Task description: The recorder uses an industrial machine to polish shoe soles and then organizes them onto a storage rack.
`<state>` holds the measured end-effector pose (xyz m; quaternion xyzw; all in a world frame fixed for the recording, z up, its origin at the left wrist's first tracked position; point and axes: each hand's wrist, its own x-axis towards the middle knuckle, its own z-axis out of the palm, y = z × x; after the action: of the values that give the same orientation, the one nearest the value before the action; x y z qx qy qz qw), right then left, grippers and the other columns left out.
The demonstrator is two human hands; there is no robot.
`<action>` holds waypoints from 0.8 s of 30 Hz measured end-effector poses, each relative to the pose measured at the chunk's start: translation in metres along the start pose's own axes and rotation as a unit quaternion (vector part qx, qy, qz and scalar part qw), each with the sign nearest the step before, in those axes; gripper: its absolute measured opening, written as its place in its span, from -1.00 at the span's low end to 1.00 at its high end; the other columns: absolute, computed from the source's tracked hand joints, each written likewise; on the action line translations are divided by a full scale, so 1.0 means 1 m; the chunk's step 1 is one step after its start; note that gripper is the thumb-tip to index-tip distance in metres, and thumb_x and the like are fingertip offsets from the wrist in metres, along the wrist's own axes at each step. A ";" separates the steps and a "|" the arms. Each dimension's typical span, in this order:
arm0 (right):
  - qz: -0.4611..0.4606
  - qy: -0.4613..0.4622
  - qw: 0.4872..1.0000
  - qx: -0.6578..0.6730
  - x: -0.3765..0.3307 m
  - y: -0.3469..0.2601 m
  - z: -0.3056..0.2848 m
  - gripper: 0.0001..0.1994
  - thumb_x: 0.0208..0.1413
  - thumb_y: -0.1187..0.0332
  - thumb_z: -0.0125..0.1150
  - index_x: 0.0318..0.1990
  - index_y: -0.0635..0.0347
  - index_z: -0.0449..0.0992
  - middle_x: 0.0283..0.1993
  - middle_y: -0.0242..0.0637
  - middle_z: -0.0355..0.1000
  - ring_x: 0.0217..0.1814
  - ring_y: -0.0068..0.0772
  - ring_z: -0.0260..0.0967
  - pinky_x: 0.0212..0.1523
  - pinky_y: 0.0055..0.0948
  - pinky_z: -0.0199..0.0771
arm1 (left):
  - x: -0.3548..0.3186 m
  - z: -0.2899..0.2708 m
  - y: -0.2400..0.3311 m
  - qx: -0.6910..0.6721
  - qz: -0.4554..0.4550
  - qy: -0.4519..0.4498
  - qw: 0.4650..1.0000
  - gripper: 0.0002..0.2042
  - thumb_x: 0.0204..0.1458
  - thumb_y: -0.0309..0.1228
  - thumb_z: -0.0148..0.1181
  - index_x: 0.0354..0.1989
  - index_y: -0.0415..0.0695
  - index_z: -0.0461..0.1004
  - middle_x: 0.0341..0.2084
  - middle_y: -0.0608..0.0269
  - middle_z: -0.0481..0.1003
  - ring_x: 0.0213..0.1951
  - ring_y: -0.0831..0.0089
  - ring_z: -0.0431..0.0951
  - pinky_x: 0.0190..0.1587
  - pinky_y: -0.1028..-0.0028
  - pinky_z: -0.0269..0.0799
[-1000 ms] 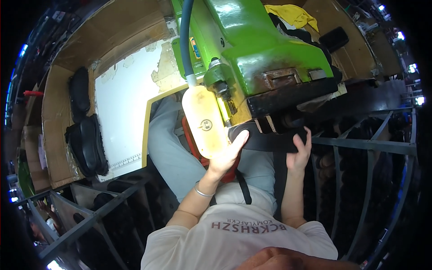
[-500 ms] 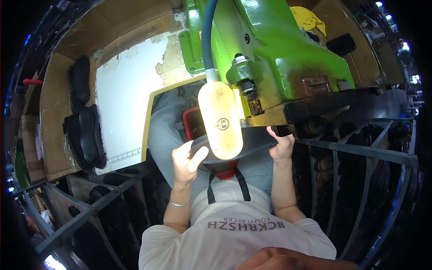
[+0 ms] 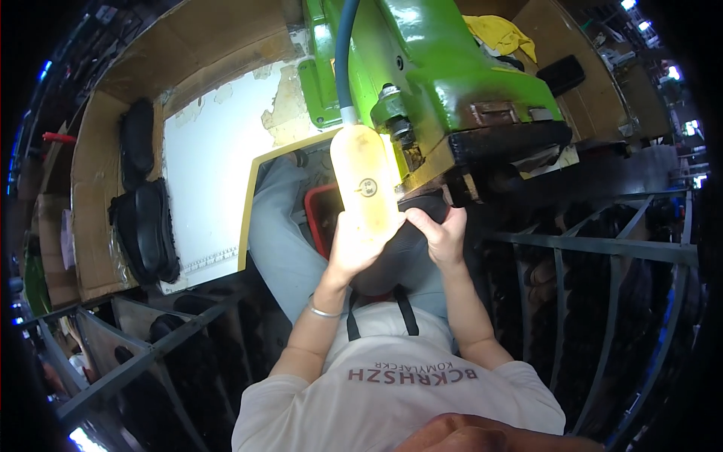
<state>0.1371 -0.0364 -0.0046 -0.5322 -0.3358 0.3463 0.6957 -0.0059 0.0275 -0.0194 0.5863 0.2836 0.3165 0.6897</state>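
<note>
Head view: black, flexible, smooth-faced sheet piece [image 3: 428,202] is up in the hands, off the tabletop, just below the head of the glossy green cast-metal machine [image 3: 444,60]. Can't tell if it touches the machine.

Right bare hand [image 3: 447,235] pinches it: thumb on the near face, pointing left, fingers curled over beyond. Visible part of the piece sits in the gap between thumb and fingers and runs on past them toward the machine. Left bare hand [image 3: 360,245], silver bangle [image 3: 326,312] at the wrist, is at the piece's left end, thumb tip close to the right thumb. Its fingers are lost behind the pale yellow capsule-shaped lamp [image 3: 367,181], so can't tell how firmly it grips, or whether it does. Lamp hangs on a blue-grey hose [image 3: 347,60] and hides that end.

Around it: white, peeling tabletop [image 3: 211,173] with yellow trim on its near right edge. Two groups of black, elongated, padded pieces along its left edge: one [image 3: 148,233] toward the near left corner, one [image 3: 137,143] farther up, against the brown cardboard wall [image 3: 98,203]. Red plastic bin [image 3: 320,218] below, between the knees.
</note>
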 end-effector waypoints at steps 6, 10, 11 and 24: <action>0.068 0.008 0.997 0.036 -0.041 0.011 -0.008 -0.78 0.02 0.47 0.23 -0.20 0.31 0.37 -0.24 -0.34 0.41 -0.22 -0.63 0.35 -0.18 -0.63 0.37 | -0.012 0.018 -0.009 -0.003 0.045 0.152 0.987 -0.83 0.00 -0.56 0.20 -0.22 -0.32 0.48 -0.38 0.23 0.53 -0.35 0.57 0.50 -0.24 0.61 0.42; 0.070 -0.024 0.995 0.064 -0.031 0.011 -0.007 -0.79 0.03 0.48 0.21 -0.18 0.31 0.37 -0.24 -0.35 0.41 -0.23 -0.63 0.34 -0.17 -0.63 0.36 | -0.017 0.010 -0.013 0.009 0.046 0.144 0.989 -0.83 0.00 -0.57 0.20 -0.22 -0.33 0.48 -0.40 0.23 0.53 -0.37 0.59 0.49 -0.26 0.63 0.42; 0.050 0.004 0.995 0.081 -0.026 0.011 -0.006 -0.77 0.03 0.49 0.21 -0.16 0.32 0.38 -0.25 -0.37 0.41 -0.23 -0.64 0.34 -0.16 -0.64 0.34 | -0.014 0.009 -0.013 0.003 0.049 0.121 0.991 -0.83 0.00 -0.57 0.20 -0.22 -0.34 0.48 -0.40 0.24 0.53 -0.37 0.60 0.49 -0.26 0.63 0.42; -0.001 -0.003 0.997 0.072 -0.007 0.002 0.013 -0.76 -0.04 0.60 0.18 -0.17 0.31 0.37 -0.23 -0.37 0.41 -0.21 -0.64 0.34 -0.14 -0.63 0.33 | -0.021 0.006 -0.005 0.008 0.038 0.152 0.988 -0.81 -0.02 -0.57 0.22 -0.22 -0.35 0.47 -0.37 0.24 0.53 -0.36 0.58 0.50 -0.25 0.62 0.42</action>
<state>0.1220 -0.0348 -0.0049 -0.4788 -0.3128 0.3707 0.7318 -0.0138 0.0068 -0.0233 0.5469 0.3650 0.4261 0.6214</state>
